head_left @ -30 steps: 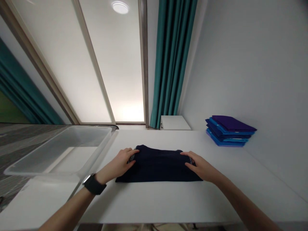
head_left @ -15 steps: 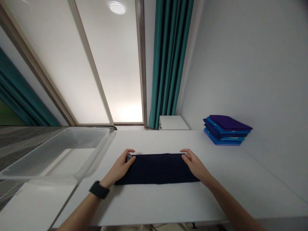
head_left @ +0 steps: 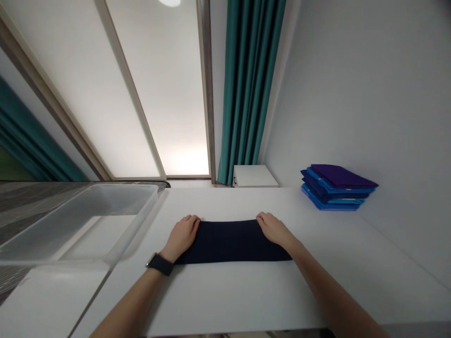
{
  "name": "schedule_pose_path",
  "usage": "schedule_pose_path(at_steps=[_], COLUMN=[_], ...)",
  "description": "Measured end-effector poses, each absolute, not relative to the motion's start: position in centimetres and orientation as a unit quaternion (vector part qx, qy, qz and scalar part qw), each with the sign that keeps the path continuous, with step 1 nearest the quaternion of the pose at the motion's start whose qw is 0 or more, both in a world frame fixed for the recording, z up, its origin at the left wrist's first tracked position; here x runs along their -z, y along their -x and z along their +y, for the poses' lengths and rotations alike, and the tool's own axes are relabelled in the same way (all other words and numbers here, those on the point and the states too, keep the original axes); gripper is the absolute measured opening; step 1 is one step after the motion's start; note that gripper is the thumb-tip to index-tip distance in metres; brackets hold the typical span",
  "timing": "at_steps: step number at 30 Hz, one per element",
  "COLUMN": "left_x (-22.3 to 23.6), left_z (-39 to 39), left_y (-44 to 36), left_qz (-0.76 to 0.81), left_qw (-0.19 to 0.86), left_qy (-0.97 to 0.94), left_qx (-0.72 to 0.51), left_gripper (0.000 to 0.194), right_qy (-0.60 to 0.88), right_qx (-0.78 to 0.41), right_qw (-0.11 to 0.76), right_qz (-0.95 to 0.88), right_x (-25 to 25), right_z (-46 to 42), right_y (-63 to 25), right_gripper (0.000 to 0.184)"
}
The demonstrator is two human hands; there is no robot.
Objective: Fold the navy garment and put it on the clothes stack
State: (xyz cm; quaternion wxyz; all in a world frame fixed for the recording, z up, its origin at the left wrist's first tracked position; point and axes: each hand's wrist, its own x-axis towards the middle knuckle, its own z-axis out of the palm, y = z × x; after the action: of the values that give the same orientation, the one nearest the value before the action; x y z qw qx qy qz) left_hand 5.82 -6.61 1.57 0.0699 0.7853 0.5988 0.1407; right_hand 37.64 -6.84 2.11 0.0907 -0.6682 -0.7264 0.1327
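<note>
A dark navy folded cloth (head_left: 229, 241) lies as a long flat strip across the white table. At its far left corner, my left hand (head_left: 183, 234) is closed with its fingers curled over the edge. My right hand (head_left: 273, 228) grips the far edge towards the right in the same way. Both hands have their backs turned up, so the fingertips are hidden. On my left wrist sits a black watch (head_left: 160, 264).
To the left stands a translucent plastic bin (head_left: 116, 256). A stack of folded blue and purple cloths (head_left: 338, 188) rests at the back right by the wall. Behind the white table (head_left: 239, 300) are a small white cabinet (head_left: 255, 176) and a teal curtain (head_left: 252, 94).
Both hands have gone from loosely open fingers at the cloth's far corners to closed grips on its far edge. The right hand has shifted left. The view has tilted slightly.
</note>
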Motion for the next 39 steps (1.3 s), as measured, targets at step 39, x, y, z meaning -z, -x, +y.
schedule_pose_path(at_steps=[39], left_x=[-1.2], left_z=[-3.9], left_y=[-4.0], left_qz=[0.547], left_qw=[0.139], left_qy=[-0.811], left_qx=[-0.151], left_gripper=[0.038], right_qy=[0.657], right_qx=[-0.136], right_qw=[0.312], right_qz=[-0.673], right_x=[-0.7], right_z=[-4.2], right_y=[-43.0], right_gripper=[0.033])
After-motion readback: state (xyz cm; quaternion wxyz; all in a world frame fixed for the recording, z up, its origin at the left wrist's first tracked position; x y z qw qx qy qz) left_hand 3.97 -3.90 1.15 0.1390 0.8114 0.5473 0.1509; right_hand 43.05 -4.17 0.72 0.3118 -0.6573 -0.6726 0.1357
